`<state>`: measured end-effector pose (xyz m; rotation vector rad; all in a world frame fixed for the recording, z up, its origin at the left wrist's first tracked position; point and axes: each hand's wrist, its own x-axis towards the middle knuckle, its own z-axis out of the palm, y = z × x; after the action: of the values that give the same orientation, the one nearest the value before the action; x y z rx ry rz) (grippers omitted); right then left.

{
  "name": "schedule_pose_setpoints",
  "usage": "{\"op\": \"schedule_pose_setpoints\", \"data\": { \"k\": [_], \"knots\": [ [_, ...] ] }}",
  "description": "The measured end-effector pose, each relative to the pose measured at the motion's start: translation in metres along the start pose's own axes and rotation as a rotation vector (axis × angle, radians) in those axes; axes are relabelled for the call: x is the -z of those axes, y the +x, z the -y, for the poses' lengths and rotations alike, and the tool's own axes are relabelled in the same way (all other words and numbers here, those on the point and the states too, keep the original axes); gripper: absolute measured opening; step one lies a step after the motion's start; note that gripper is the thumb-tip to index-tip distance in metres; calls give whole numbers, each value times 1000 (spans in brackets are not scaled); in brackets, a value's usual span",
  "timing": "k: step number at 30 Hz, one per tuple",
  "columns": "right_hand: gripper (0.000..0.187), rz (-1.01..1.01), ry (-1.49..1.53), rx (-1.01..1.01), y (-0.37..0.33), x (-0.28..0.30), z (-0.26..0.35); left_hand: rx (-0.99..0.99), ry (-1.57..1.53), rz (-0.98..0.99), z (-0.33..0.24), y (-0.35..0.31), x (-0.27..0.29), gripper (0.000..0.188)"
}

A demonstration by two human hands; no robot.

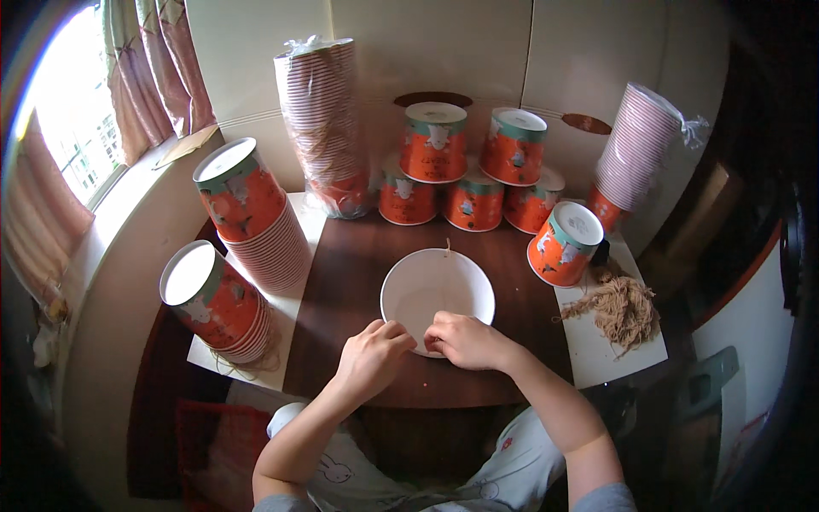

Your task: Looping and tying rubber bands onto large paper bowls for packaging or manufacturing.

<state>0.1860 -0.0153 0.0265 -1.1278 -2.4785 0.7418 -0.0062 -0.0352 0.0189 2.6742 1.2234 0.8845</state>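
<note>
A white paper bowl (438, 290) sits open side up on the dark wooden table (341, 282), with a bit of string at its far rim. My left hand (373, 354) and my right hand (465, 340) meet at the bowl's near rim, fingers pinched together on the edge. What the fingertips grip beyond the rim is too small to tell.
Stacks of orange paper bowls (256, 230) lie tilted at the left. More upturned orange bowls (473, 171) stand at the back, with two plastic-wrapped stacks (324, 119). A tangle of tan string (621, 309) lies on white paper at the right, beside one tipped bowl (565, 243).
</note>
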Motion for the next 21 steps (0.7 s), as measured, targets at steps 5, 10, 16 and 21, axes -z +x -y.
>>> {"op": "schedule_pose_setpoints", "data": {
  "k": [5,10,16,21],
  "knots": [
    [9,8,31,15,3,-2,-4,83,-88,-110,-2,0,-4,9],
    [12,32,55,14,7,5,-14,285,-106,-79,-5,0,-12,11],
    [16,79,141,-60,9,13,-18,295,-385,-30,-7,-2,-31,19],
    [17,97,147,-113,9,22,-15,537,-574,52,-18,0,-32,20]
  ]
}}
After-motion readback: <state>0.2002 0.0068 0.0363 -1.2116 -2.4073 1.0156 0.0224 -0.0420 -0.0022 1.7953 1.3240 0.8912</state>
